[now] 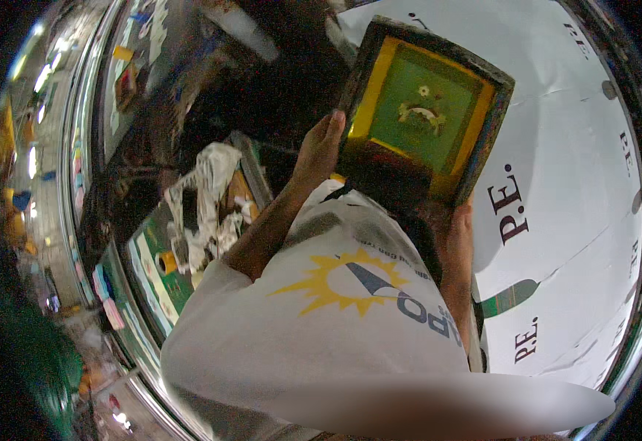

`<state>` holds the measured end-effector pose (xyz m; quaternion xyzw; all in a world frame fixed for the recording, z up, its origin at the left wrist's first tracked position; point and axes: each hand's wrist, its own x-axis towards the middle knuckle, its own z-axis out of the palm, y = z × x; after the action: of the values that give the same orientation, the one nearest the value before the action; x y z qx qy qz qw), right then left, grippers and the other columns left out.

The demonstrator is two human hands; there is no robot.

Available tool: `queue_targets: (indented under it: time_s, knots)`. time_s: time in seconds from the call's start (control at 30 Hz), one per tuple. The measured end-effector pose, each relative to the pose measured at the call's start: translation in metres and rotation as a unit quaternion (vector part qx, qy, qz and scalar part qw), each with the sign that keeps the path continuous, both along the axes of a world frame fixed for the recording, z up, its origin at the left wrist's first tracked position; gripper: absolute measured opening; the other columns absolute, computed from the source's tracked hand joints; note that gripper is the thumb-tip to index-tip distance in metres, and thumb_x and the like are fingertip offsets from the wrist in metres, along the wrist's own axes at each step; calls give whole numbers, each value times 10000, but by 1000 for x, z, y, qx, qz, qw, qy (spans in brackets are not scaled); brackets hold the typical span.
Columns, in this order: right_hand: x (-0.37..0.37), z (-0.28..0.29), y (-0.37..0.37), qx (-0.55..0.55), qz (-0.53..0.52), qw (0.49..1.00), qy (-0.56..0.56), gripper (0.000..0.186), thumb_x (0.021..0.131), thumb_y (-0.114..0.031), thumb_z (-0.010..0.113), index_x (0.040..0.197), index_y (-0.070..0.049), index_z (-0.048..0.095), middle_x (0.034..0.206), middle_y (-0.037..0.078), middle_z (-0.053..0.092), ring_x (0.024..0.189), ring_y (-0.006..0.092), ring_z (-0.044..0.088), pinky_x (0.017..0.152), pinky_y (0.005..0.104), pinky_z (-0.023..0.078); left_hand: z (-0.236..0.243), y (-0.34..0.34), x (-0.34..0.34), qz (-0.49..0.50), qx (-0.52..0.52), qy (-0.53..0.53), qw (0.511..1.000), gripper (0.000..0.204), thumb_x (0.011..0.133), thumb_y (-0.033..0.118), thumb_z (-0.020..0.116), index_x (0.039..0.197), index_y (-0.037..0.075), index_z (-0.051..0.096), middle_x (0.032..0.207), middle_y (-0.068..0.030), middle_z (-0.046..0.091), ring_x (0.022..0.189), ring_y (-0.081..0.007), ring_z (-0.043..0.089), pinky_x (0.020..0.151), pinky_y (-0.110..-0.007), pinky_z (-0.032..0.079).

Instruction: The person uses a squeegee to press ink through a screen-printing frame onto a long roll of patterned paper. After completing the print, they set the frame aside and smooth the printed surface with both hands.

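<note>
A screen frame (501, 103) with a dark border, yellow inner edges and green mesh bearing a small pale emblem is held up at a tilt at the upper centre. My left hand (319, 151) grips its left side. My right hand (457, 242) holds it at the lower right corner, its fingers partly hidden by the frame. Below the frame is my white printed shirt, with a blurred pale oval over the bottom of the picture.
A large white printed surface (563, 242) fills the right, with a green shape (508, 301) on it. Crumpled white cloths (210, 169) lie left of me on a cluttered bench, near a yellow roll (166, 261). Long tables (115, 294) with coloured pieces line the left.
</note>
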<state>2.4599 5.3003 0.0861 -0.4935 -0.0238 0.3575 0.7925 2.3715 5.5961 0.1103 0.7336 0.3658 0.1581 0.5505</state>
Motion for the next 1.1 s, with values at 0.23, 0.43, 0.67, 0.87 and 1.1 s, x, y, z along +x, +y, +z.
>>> queue_targets:
  time_s: [0.23,0.43,0.67,0.87,1.1]
  knots:
    - [39,-48,167,-6,-7,1000,-16,748,1131,-575,422,1738,-211,179,1558,98,527,1205,285,664,923,448,606,-40,197,70,-72,63,15,995,598,1148,555,442,1161,-8,643,978,-89,624,932,-186,576,856,-389,486]
    - [71,-11,388,54,62,996,-15,777,1111,-630,417,1734,-213,212,1556,76,538,1201,244,666,917,401,591,-23,413,67,-83,103,-44,990,643,1153,531,455,1309,-65,636,1130,-135,695,1068,-202,616,954,-383,496]
    - [119,10,523,-16,96,995,25,834,1073,-691,434,1728,-212,240,1548,71,551,1207,234,666,896,390,587,-26,547,59,-40,85,-68,993,616,1153,539,462,1329,-30,617,1032,-44,619,968,-134,559,856,-323,495]
    - [162,-12,579,-48,123,989,58,885,1040,-743,448,1723,-211,263,1541,66,562,1212,225,667,878,380,584,-11,560,72,29,58,14,998,659,1129,609,452,1334,-5,574,941,-77,643,855,-193,593,770,-381,492]
    - [200,-36,633,32,115,990,70,1056,920,-853,517,1707,-182,300,1506,92,588,1175,246,677,811,414,597,16,593,97,40,105,18,993,691,1128,613,445,1366,-23,574,1077,-176,684,993,-256,632,912,-409,512]
